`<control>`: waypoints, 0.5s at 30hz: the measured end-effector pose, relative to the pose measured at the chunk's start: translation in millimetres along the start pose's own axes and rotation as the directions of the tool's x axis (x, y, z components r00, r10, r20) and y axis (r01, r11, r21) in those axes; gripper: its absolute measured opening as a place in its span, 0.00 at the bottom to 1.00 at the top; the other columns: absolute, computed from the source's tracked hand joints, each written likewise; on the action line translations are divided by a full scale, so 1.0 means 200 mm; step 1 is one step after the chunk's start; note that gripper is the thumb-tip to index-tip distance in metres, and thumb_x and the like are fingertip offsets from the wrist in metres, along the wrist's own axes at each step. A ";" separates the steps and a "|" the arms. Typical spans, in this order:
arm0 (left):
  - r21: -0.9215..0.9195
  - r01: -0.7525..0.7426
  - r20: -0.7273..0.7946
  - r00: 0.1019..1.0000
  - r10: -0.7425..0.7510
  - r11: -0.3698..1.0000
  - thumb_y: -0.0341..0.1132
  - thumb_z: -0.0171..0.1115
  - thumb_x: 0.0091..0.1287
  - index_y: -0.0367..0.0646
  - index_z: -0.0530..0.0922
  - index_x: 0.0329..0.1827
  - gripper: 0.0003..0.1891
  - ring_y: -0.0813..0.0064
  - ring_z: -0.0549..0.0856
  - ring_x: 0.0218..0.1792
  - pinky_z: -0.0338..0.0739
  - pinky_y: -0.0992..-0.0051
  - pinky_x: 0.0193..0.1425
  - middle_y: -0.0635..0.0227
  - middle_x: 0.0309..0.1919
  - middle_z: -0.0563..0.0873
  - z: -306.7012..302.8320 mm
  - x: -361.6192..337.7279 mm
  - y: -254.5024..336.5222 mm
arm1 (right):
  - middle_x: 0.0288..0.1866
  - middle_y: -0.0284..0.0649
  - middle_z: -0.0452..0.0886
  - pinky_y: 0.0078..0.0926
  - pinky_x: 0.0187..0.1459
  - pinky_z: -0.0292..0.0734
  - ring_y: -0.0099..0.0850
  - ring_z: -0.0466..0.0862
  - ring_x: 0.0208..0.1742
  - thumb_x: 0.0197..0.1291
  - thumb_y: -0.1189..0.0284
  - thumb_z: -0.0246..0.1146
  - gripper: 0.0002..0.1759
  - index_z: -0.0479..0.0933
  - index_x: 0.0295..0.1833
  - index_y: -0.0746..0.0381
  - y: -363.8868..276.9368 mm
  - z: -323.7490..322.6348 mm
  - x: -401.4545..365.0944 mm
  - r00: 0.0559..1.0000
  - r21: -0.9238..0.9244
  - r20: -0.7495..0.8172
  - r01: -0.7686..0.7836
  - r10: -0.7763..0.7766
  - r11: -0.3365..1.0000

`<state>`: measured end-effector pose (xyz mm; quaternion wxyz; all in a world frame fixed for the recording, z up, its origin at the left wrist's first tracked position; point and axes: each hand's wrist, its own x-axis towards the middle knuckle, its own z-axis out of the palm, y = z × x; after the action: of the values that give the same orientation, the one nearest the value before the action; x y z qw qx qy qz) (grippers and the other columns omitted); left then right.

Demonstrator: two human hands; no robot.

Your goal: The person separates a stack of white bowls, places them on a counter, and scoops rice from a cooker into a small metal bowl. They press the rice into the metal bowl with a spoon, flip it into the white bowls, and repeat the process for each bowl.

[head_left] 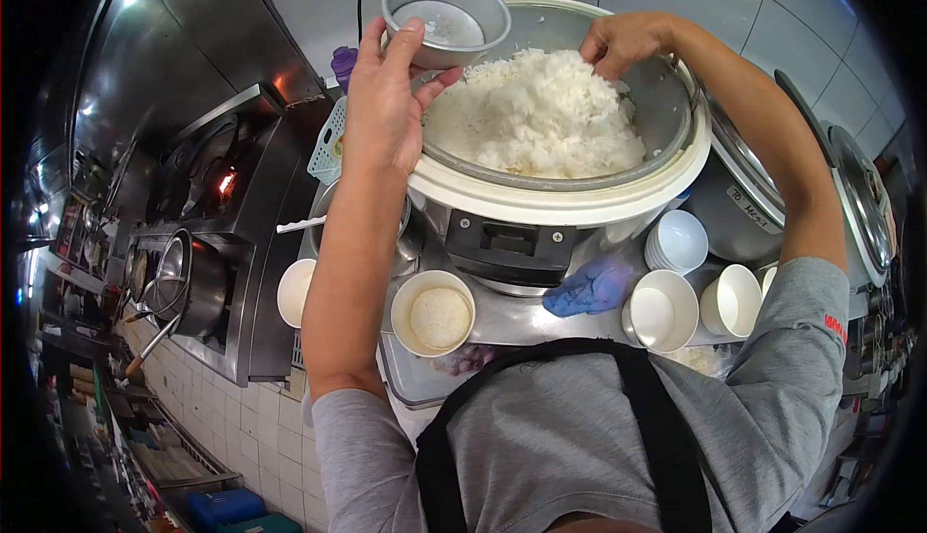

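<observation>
My left hand (394, 98) grips a round metal tin (446, 12) by its near side, with a few rice grains stuck inside. It is held over the left rim of a large rice cooker (560, 203). White cooked rice (546, 113) is heaped inside the cooker. At the far right of the heap is my right hand (623, 42), its fingers curled and closed. Whatever they hold, if anything, is hidden by the hand and the rice. A paper bowl (433, 313) with a pale, flat-topped round of what looks like rice stands in front of the cooker.
White bowls (660, 311) and a blue cloth (591, 287) lie along the metal counter. A lidded pot (744, 195) stands to the right. On the left are a stove with a visible flame (228, 182) and a dark pot (198, 282).
</observation>
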<state>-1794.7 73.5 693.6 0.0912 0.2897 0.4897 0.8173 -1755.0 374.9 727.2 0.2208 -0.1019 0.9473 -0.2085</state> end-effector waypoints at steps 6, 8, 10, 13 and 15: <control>0.211 0.055 -0.117 0.993 -0.031 0.976 0.38 0.59 0.67 0.33 0.64 0.61 0.25 0.67 0.79 0.45 0.82 0.69 0.46 0.57 0.48 0.76 0.04 0.05 0.01 | 0.23 0.28 0.78 0.17 0.23 0.67 0.16 0.72 0.22 0.48 0.74 0.62 0.11 0.82 0.38 0.66 -0.09 -0.25 -0.21 0.976 0.010 -0.214 0.049 -0.046 0.999; 0.224 0.107 -0.070 0.993 -0.094 0.969 0.38 0.59 0.67 0.31 0.64 0.61 0.26 0.65 0.80 0.43 0.83 0.69 0.44 0.55 0.48 0.76 0.03 0.07 0.01 | 0.24 0.31 0.79 0.22 0.28 0.70 0.20 0.75 0.25 0.51 0.72 0.62 0.10 0.81 0.38 0.64 -0.17 -0.34 -0.27 0.962 -0.086 -0.272 -0.004 -0.019 0.996; 0.159 0.169 0.072 0.981 -0.183 0.973 0.39 0.56 0.68 0.29 0.64 0.60 0.25 0.64 0.81 0.42 0.85 0.69 0.43 0.53 0.49 0.75 0.03 0.08 0.02 | 0.26 0.33 0.79 0.27 0.38 0.71 0.26 0.77 0.31 0.53 0.67 0.63 0.07 0.82 0.34 0.59 -0.32 -0.40 -0.26 0.951 -0.125 -0.308 -0.076 0.034 0.989; 0.105 0.183 0.157 0.968 -0.198 0.977 0.41 0.53 0.69 0.28 0.66 0.57 0.24 0.61 0.83 0.41 0.86 0.68 0.42 0.51 0.49 0.75 0.03 0.08 0.03 | 0.26 0.34 0.80 0.29 0.34 0.69 0.26 0.74 0.29 0.53 0.64 0.65 0.13 0.82 0.36 0.64 -0.49 -0.37 -0.16 0.953 -0.361 -0.275 0.020 -0.127 0.932; 0.070 0.169 0.151 0.972 -0.178 0.983 0.41 0.51 0.69 0.28 0.67 0.56 0.23 0.60 0.83 0.42 0.86 0.68 0.42 0.50 0.49 0.75 0.01 0.07 0.02 | 0.27 0.38 0.81 0.32 0.34 0.70 0.29 0.75 0.29 0.52 0.63 0.66 0.15 0.82 0.35 0.65 -0.60 -0.36 -0.10 0.956 -0.504 -0.238 0.030 -0.173 0.863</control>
<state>-1803.5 79.6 703.1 0.1924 0.3116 0.5274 0.7666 -1759.4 299.4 845.9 0.0421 -0.1753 0.9835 0.0178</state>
